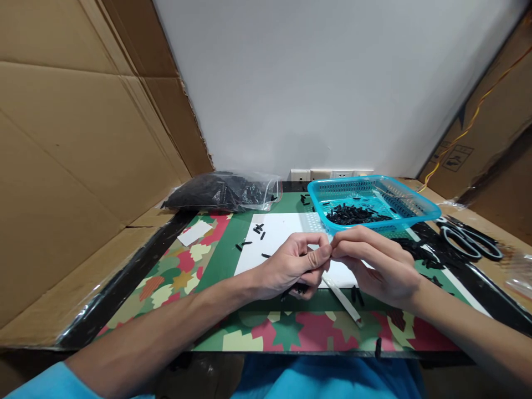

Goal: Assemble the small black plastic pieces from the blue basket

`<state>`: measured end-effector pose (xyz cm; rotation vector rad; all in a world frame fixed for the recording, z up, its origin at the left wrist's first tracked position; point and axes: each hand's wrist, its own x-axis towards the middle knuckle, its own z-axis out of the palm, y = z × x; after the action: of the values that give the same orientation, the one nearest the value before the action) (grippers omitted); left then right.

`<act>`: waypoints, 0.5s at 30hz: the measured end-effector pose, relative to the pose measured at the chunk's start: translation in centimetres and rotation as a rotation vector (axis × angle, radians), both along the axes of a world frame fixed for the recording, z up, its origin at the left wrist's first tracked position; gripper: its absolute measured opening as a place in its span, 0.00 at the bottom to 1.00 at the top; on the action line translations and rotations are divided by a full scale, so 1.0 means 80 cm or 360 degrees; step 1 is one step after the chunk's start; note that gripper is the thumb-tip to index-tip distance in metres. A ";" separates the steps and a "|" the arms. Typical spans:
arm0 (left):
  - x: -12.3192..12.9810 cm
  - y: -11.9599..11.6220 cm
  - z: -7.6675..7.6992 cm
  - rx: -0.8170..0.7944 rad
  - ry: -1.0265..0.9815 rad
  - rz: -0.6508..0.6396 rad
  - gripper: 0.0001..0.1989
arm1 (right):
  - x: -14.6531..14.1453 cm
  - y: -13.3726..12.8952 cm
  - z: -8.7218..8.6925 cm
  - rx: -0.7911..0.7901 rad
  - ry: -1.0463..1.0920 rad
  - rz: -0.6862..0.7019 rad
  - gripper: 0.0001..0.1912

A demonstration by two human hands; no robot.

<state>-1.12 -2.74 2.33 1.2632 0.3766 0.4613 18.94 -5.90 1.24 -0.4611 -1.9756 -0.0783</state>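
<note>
Left hand [293, 266] and right hand [376, 263] pinch together on a white strip [343, 299], angling toward the near right.

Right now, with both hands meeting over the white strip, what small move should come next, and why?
Probably press the small black piece down onto the white strip. The left hand and the right hand pinch together at their fingertips just above the strip's upper end, and the left palm seems to hold more black pieces. Whether a piece is already between the fingers is too small to tell.
</note>
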 end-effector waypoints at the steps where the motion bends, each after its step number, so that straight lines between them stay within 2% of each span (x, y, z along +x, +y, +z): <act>1: 0.000 0.000 0.001 0.0001 0.0010 -0.0005 0.15 | -0.001 0.000 0.000 -0.0014 -0.0014 0.0000 0.11; 15: -0.001 0.000 0.005 -0.0158 0.0077 -0.0031 0.15 | 0.001 0.006 -0.005 -0.0105 -0.0130 -0.0010 0.13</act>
<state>-1.18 -2.76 2.76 1.1818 0.4227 0.3915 19.04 -5.40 0.81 -0.5144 -2.0618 -0.0362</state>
